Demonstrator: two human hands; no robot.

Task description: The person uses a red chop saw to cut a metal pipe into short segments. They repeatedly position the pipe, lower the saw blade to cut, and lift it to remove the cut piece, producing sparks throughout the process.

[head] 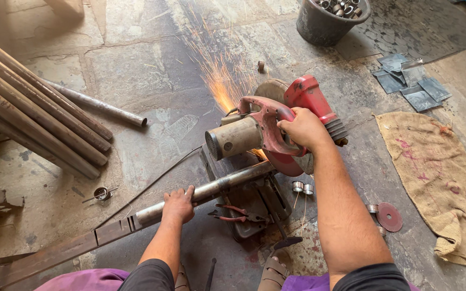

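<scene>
Gripping one steel pipe point(211, 189) with the left hand point(178, 205), the right hand point(303, 128) clasping one red chop saw point(268, 126)

Metal workshop: chop saw point(276, 129), pipes point(39, 118)

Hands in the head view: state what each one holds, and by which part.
Left hand grips the metal pipe around its middle, near the saw. Right hand grips the red chop saw by its top handle.

Pliers point(233, 214) and rings point(302, 187), apparently loose, crowd saw base point(244, 226).
</scene>
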